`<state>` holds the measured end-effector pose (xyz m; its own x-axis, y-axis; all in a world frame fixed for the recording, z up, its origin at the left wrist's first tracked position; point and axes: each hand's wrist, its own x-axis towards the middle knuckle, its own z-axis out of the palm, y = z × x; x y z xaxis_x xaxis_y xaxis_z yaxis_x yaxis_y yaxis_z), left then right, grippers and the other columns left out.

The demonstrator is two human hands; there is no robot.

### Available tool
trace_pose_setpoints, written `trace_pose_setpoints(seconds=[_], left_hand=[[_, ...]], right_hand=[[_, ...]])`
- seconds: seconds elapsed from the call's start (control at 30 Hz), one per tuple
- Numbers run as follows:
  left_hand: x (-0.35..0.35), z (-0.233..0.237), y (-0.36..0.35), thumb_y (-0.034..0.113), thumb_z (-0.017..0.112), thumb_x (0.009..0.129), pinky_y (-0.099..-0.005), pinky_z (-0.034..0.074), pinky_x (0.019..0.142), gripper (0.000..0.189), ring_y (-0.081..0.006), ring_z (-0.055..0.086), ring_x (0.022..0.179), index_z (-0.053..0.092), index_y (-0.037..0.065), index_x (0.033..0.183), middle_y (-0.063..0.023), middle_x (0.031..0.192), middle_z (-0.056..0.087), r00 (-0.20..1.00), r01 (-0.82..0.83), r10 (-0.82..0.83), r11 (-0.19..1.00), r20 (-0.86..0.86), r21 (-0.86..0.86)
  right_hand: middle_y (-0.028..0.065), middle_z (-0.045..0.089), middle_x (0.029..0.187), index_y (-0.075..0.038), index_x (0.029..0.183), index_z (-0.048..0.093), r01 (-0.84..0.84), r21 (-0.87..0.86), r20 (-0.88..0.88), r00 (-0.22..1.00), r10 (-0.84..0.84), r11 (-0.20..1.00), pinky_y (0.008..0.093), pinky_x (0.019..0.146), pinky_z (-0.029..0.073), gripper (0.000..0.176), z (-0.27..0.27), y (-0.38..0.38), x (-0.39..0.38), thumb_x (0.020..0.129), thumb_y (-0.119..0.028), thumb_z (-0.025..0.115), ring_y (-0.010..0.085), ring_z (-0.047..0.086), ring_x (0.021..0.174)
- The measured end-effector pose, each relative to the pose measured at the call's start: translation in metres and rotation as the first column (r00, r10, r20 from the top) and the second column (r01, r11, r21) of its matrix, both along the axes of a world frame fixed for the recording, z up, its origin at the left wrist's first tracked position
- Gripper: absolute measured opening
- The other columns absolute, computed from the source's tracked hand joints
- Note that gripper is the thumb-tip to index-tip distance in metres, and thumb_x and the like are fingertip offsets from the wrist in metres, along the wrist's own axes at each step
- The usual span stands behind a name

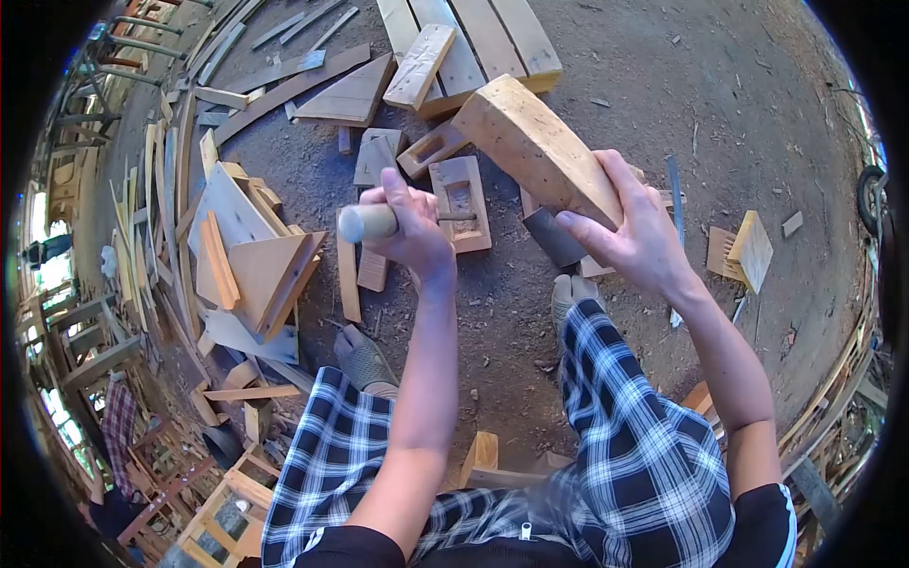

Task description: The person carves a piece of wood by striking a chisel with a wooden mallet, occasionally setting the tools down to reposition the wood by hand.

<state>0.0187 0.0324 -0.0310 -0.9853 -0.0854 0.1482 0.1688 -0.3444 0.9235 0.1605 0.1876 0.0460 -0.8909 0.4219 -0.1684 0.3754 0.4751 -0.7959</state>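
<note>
While a tool (369, 223) with a round wooden handle is gripped in the left hand (413, 225), a thick wooden block (540, 147) is held up by the right hand (636, 227). The left fingers are curled closed around the handle, with the thumb raised, and a thin shaft is seen past them, in front of a slotted piece (480, 204) on the ground (511, 331). The right hand is spread partly open across the block's near end, its thumb laid against one side; most of its fingers are hidden behind the wood. By the block's far end, the near edge of a slatted surface (478, 43) is partly covered from view. Along the left edge of that surface, a smaller block (419, 66) is laid. Between the surface's near edge and the left hand, a second slotted piece (410, 163) is seen. To the left, boards (270, 265) are piled on the ground, and both feet are planted below the hands.
</note>
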Motion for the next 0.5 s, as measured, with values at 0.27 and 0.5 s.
trace_pose_setpoints(seconds=[0.27,0.5], left_hand=[[0.000,0.005,0.012,0.015,0.061,0.093,-0.0199,0.029,0.035,0.028,-0.0017,0.033,0.037,0.042,0.010,0.073,0.0047,0.048,0.038,1.000,0.019,-0.020,0.998,-0.013,-0.062],[-0.027,0.032,0.024,0.016,0.059,0.094,-0.0207,0.027,0.037,0.029,-0.0031,0.034,0.039,0.040,0.011,0.073,0.0045,0.048,0.039,0.982,0.033,-0.033,0.999,-0.187,-0.006]], right_hand=[[0.0200,0.064,0.086,-0.002,0.115,0.048,0.020,-0.054,-0.091,0.996,-0.025,0.998,0.0378,0.070,0.052,0.063,-0.003,-0.005,-0.007,0.076,-0.047,0.069,0.0274,0.066,0.080],[0.0201,0.064,0.088,-0.001,0.116,0.049,0.050,-0.095,-0.066,0.996,-0.056,0.994,0.0373,0.070,0.053,0.066,-0.009,-0.003,-0.001,0.076,-0.050,0.068,0.0268,0.066,0.081]])
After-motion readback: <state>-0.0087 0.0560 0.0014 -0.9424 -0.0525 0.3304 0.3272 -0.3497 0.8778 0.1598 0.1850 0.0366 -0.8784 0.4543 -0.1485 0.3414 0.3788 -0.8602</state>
